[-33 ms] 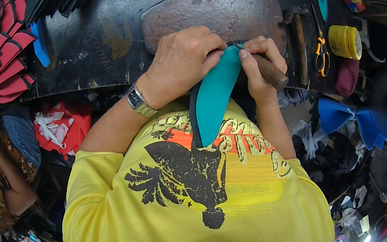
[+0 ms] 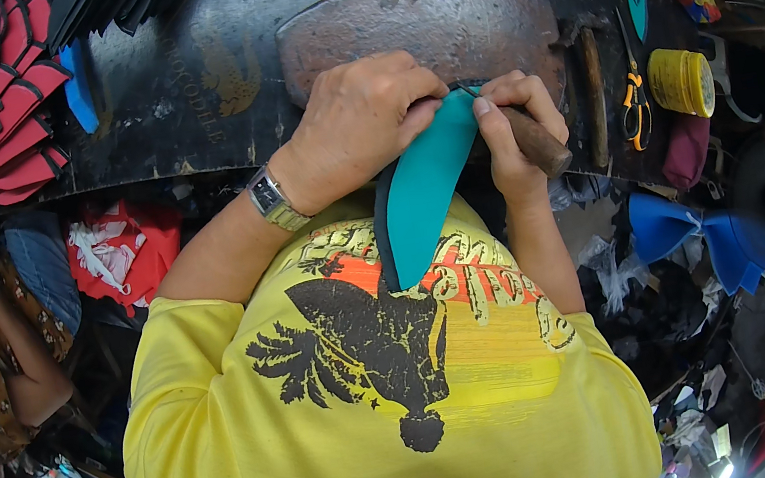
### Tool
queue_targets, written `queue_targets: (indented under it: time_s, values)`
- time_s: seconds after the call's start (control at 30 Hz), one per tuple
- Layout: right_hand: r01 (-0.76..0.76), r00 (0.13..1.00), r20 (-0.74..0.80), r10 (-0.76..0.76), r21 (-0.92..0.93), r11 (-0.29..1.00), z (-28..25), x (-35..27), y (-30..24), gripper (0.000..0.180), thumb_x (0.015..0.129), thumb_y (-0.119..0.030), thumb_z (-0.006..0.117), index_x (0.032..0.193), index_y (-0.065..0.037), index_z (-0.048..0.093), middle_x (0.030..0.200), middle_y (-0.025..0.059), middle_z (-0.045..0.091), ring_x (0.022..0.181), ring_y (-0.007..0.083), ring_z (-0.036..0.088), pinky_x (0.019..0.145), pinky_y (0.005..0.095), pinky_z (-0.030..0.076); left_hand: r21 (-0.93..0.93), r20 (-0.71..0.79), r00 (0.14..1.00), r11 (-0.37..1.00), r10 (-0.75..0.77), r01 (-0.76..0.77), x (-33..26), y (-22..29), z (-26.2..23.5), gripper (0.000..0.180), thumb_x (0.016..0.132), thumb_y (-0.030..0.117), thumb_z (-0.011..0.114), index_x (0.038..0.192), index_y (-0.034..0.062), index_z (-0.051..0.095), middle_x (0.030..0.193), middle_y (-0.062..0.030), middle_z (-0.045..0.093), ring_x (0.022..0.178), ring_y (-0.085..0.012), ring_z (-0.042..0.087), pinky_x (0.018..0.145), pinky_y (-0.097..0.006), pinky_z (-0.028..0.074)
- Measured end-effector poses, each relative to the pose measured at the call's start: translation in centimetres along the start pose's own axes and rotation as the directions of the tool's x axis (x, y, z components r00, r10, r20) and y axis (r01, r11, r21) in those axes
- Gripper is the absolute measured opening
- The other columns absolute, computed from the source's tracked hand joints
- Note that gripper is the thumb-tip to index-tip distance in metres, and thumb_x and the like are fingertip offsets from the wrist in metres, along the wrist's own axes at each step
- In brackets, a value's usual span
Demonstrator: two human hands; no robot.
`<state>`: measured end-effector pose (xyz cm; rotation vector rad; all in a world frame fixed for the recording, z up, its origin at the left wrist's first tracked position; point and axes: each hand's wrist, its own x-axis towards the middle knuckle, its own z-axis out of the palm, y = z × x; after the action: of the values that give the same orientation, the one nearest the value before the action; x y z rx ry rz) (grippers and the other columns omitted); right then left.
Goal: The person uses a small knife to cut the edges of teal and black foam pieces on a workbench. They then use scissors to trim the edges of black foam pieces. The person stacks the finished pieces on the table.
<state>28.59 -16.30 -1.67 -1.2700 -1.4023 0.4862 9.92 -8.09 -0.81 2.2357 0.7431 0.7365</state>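
Note:
A long curved teal piece (image 2: 429, 186) with a black edge, seemingly a cut sheet for footwear, hangs over the near edge of the work surface against my yellow shirt. My left hand (image 2: 367, 111), with a watch on its wrist, pinches the piece's upper end between thumb and fingers. Closed round a wooden-handled awl (image 2: 540, 146), my right hand (image 2: 519, 122) sits just right of that end. The awl's thin dark tip points to the left thumb, at the teal piece's top edge. Fingers partly hide the exact contact.
A worn brown slab (image 2: 418, 23) lies on the black table (image 2: 154, 125). Red pieces (image 2: 5, 129) are stacked at left. A hammer (image 2: 595, 95), scissors (image 2: 634, 104) and a yellow tub (image 2: 683, 81) line the right. Another person's arm (image 2: 29, 375) shows at far left.

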Motion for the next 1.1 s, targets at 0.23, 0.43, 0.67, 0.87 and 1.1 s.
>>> queue_targets:
  time_s: [0.23, 0.43, 0.67, 0.87, 1.1]
  values:
    - [-0.044, 0.999, 0.011, 0.044, 0.005, 0.999, -0.12, 0.1, 0.44, 0.01, 0.083, 0.001, 0.07, 0.086, 0.0, 0.06, 0.078, 0.0106, 0.066, 0.068, 0.0166, 0.062, 0.067, 0.0284, 0.051, -0.001, 0.006, 1.0, 1.0, 0.007, -0.007, 0.37, -0.51, 0.02, 0.014, 0.085, 0.012, 0.072, 0.098, 0.009, 0.074, 0.09, -0.0081, 0.07, 0.08, -0.0283, 0.07, 0.07, -0.037, 0.057]
    - [-0.051, 0.999, 0.014, 0.051, 0.051, 0.997, -0.16, 0.21, 0.56, 0.01, 0.082, 0.001, 0.07, 0.085, 0.0, 0.06, 0.078, 0.0104, 0.066, 0.068, 0.0164, 0.063, 0.067, 0.0285, 0.05, -0.004, 0.025, 1.0, 1.0, 0.005, -0.005, 0.47, -0.52, -0.08, 0.012, 0.086, 0.013, 0.071, 0.097, 0.0084, 0.073, 0.091, -0.0084, 0.069, 0.08, -0.0281, 0.069, 0.071, -0.037, 0.056]
    - [-0.02, 0.999, 0.027, 0.02, -0.001, 1.0, 0.03, 0.13, 0.34, 0.01, 0.082, 0.002, 0.07, 0.085, 0.0, 0.06, 0.078, 0.0096, 0.066, 0.068, 0.0159, 0.062, 0.066, 0.028, 0.05, 0.002, 0.036, 0.999, 1.0, -0.002, 0.002, 0.49, -0.5, -0.11, 0.012, 0.086, 0.013, 0.071, 0.097, 0.0082, 0.072, 0.09, -0.0081, 0.069, 0.08, -0.0281, 0.069, 0.07, -0.037, 0.056]
    - [-0.041, 0.999, 0.018, 0.04, 0.061, 0.997, 0.02, 0.29, 0.39, 0.011, 0.081, 0.002, 0.07, 0.084, 0.0, 0.059, 0.077, 0.0102, 0.065, 0.067, 0.0161, 0.061, 0.066, 0.0279, 0.05, 0.001, 0.027, 1.0, 1.0, 0.001, -0.001, 0.49, -0.55, -0.05, 0.012, 0.086, 0.013, 0.072, 0.097, 0.0085, 0.072, 0.09, -0.0079, 0.068, 0.079, -0.0278, 0.069, 0.07, -0.036, 0.056]
    - [0.008, 0.999, 0.04, -0.007, -0.028, 1.0, 0.08, 0.28, 0.26, 0.011, 0.081, 0.002, 0.069, 0.082, 0.001, 0.059, 0.076, 0.0101, 0.064, 0.064, 0.0166, 0.061, 0.064, 0.0276, 0.05, -0.007, 0.028, 1.0, 1.0, -0.002, 0.002, 0.54, -0.5, -0.12, 0.012, 0.086, 0.013, 0.072, 0.097, 0.0087, 0.072, 0.09, -0.008, 0.069, 0.08, -0.0282, 0.069, 0.07, -0.037, 0.056]
